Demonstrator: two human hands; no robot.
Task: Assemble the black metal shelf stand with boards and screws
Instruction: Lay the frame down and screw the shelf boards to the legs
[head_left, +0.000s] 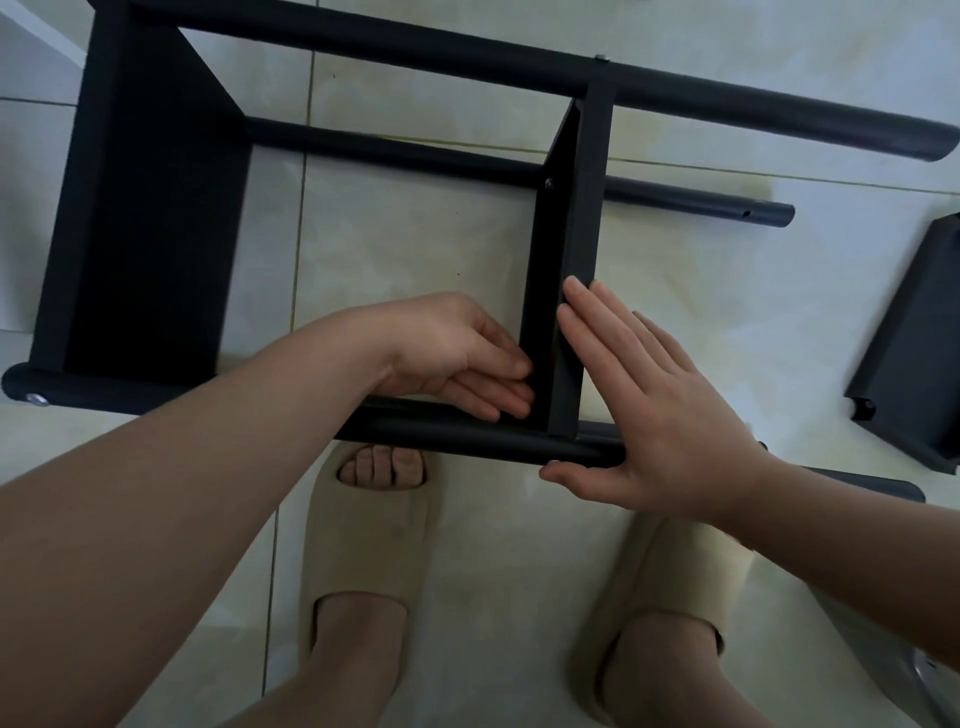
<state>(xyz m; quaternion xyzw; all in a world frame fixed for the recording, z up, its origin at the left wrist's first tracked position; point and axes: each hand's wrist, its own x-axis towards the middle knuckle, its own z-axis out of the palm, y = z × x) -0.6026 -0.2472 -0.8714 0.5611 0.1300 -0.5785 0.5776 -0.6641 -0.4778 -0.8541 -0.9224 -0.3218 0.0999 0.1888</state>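
Lying flat, shelf stand (363, 41) axis L-R, hands (457, 358) (649, 415) flanking mid board (584, 208)

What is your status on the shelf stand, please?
Right hand flat against the middle board. Left hand at its inner corner by the near pole, grip unclear. Spare board on the floor, right.

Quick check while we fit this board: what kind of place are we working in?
Probably a room in a home, with the work done on the floor: pale glossy floor tiles, the person's soft slippers, and the shelf frame lying flat on the tiles.
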